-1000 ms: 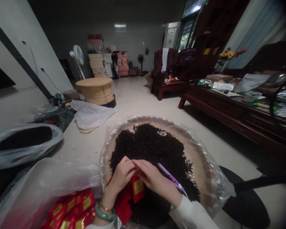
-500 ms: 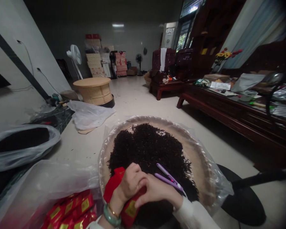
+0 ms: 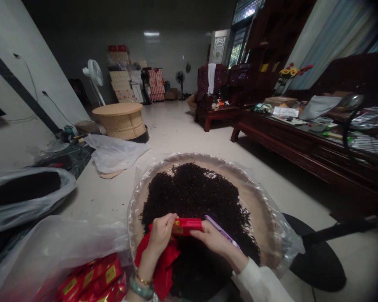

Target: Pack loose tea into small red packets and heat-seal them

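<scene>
A wide round tray [image 3: 269, 218] lined with clear plastic sits low on the pale floor [image 3: 170, 142], heaped with dark leaves [image 3: 195, 191]. The room behind holds a wicker stand [image 3: 119, 121], a white fan [image 3: 94, 73], stacked boxes [image 3: 122, 79] and, to the right, a long dark table [image 3: 290, 142] covered in clutter.

The tray's right side shows a bare band between leaves and rim. Open floor lies beyond the far rim, while a black round base [image 3: 318, 251] stands close by on the right. At the near left, a plastic bag [image 3: 78, 235] of red packets [image 3: 97, 274] crowds the rim.

Over the near part of the leaves, the left hand [image 3: 160, 235] pinches one end of a red packet [image 3: 189, 226], fingers closed; the right hand [image 3: 212, 239] grips the other end between thumb and fingers. Red wrappers [image 3: 164, 264] hang by the left wrist. A purple tool [image 3: 220, 230] lies just behind the right hand.

Half a second ago the hands were together, the packet slanting down beneath them; now they are apart and it is nearly level.
</scene>
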Motion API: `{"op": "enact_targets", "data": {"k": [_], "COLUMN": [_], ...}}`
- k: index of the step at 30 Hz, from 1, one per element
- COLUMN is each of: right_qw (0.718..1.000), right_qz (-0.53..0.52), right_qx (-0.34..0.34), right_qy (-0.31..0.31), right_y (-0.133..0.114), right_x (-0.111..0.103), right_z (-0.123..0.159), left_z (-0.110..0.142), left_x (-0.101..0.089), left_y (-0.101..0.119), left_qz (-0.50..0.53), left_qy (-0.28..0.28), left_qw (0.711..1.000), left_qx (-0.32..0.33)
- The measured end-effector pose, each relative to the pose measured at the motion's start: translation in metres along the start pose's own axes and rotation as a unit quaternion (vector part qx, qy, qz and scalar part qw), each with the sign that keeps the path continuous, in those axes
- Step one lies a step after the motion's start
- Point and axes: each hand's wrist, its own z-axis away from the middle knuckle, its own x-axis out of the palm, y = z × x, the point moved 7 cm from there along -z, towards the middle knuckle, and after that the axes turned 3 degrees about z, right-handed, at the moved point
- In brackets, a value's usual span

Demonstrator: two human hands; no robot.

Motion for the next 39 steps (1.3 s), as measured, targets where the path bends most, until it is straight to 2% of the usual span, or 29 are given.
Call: {"op": "enact_targets", "data": {"k": [3, 5, 8, 11, 13, 15, 20, 24, 26, 28, 30, 31, 35, 37, 39], "right_qw": [0.997, 0.995, 0.996, 0.997, 0.996, 0.995, 0.996, 0.997, 0.997, 0.988, 0.959, 0.937, 0.828, 0.782, 0.745], "right_qz": [-0.056, -0.078, -0.059, 0.014, 0.053, 0.069, 0.043, -0.005, 0.004, 0.084, 0.228, 0.306, 0.54, 0.613, 0.663], "right_qx": [0.041, 0.062, 0.073, 0.071, 0.07, 0.07, 0.077, 0.075, 0.069, 0.046, 0.037, 0.05, 0.139, 0.117, 0.066], "right_qy": [-0.036, -0.029, -0.004, 0.02, 0.018, 0.005, -0.001, 0.0, 0.044, 0.119, 0.165, 0.162, 0.055, 0.014, -0.021], "right_y": [0.013, 0.019, 0.019, 0.013, 0.01, 0.008, 0.015, 0.018, 0.016, 0.012, 0.009, 0.012, 0.039, 0.045, 0.045], "right_x": [0.01, 0.011, 0.003, -0.006, -0.005, -0.001, 0.007, -0.006, -0.024, -0.045, -0.054, -0.053, -0.023, -0.002, 0.016], "right_z": [0.003, 0.003, 0.0, -0.006, -0.011, -0.015, -0.025, -0.034, -0.041, -0.05, -0.062, -0.07, -0.099, -0.107, -0.108], "left_z": [0.005, 0.007, 0.014, 0.023, 0.026, 0.027, 0.025, 0.019, 0.018, 0.018, 0.018, 0.017, 0.017, 0.018, 0.019], "left_x": [0.009, 0.006, 0.0, 0.016, 0.027, 0.033, 0.035, 0.019, 0.005, -0.01, -0.022, -0.026, -0.036, -0.039, -0.041], "left_y": [-0.001, 0.003, 0.016, 0.019, 0.014, 0.005, -0.015, -0.036, -0.05, -0.063, -0.073, -0.077, -0.082, -0.084, -0.086], "left_qz": [-0.028, -0.065, -0.182, -0.285, -0.305, -0.296, -0.213, -0.174, -0.157, -0.137, -0.115, -0.104, -0.074, -0.069, -0.065], "left_qy": [-0.005, 0.019, 0.07, 0.019, -0.004, 0.0, 0.025, 0.078, 0.128, 0.181, 0.218, 0.23, 0.261, 0.272, 0.275], "left_qw": [0.998, 0.993, 0.959, 0.926, 0.923, 0.931, 0.955, 0.971, 0.974, 0.972, 0.969, 0.968, 0.963, 0.96, 0.959], "left_qx": [0.047, 0.102, 0.205, 0.245, 0.234, 0.215, 0.206, 0.143, 0.097, 0.056, 0.025, 0.014, -0.003, -0.005, -0.009]}}
